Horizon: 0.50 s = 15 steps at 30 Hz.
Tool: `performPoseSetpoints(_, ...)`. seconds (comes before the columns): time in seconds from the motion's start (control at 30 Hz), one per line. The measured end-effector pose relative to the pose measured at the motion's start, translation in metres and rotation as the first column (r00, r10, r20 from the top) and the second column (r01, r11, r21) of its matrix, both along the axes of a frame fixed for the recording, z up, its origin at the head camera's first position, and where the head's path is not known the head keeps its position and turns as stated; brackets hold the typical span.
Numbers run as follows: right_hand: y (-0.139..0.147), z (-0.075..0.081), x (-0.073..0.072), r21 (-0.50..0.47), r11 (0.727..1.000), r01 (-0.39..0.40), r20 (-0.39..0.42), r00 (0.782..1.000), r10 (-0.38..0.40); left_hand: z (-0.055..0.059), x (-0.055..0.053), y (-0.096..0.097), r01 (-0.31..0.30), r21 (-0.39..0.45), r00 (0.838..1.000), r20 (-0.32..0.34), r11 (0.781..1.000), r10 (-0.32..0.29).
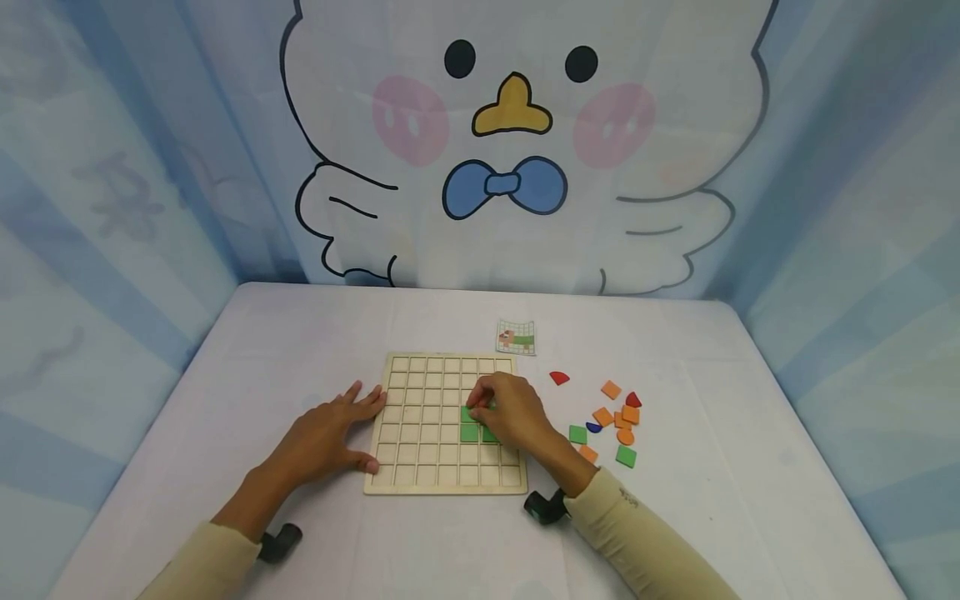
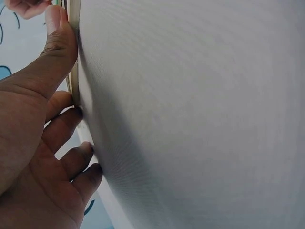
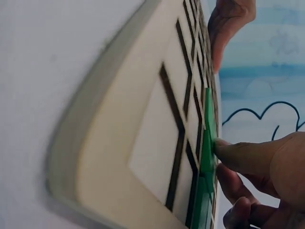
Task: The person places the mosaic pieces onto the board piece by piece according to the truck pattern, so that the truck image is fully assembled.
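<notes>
A pale wooden grid board (image 1: 446, 490) lies flat on the table. My left hand (image 1: 330, 433) rests at its left side, fingers spread, with thumb and fingertips against the edge. In the left wrist view the thumb (image 2: 57, 43) lies along the board's rim. Over the right half, my right hand (image 1: 513, 408) pinches at a green square tile (image 1: 466, 414), thumb and index tips close together. More green tiles (image 1: 468, 433) sit in neighbouring cells, partly hidden by that hand. The right wrist view shows the thumb tip (image 3: 224, 147) right at a green tile (image 3: 208, 150).
Right of the board are several loose pieces: orange squares (image 1: 611, 389), green squares (image 1: 626, 456), red pieces (image 1: 558, 378), an orange round piece (image 1: 626, 437) and a blue piece (image 1: 594, 427). A small picture card (image 1: 516, 337) lies behind the board. Printed curtains (image 1: 517, 250) stand around the table.
</notes>
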State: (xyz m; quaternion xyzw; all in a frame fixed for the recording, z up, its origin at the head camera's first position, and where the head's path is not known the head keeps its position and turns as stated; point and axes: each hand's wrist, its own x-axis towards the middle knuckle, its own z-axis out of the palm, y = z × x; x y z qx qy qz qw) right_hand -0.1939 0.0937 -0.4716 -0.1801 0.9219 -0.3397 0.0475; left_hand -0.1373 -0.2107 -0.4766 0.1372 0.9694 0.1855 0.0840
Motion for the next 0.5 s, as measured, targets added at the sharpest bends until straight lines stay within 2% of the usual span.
performPoseSetpoints(0.23,0.018,0.003,0.005,-0.047,0.998,0.038,0.017,0.999,-0.037,-0.002,0.000,0.000,0.001,-0.008,1.000,-0.006,1.000,-0.001)
performPoseSetpoints(0.4,0.040,0.007,0.009,-0.047,0.993,0.112,0.046,0.993,-0.110,-0.001,0.000,0.001,-0.002,-0.009,1.000,-0.008,1.000,0.002)
performPoseSetpoints(0.5,0.054,0.010,0.011,-0.016,0.987,0.162,0.065,0.985,-0.161,-0.001,0.001,0.001,-0.005,-0.011,1.000,-0.010,1.000,0.005)
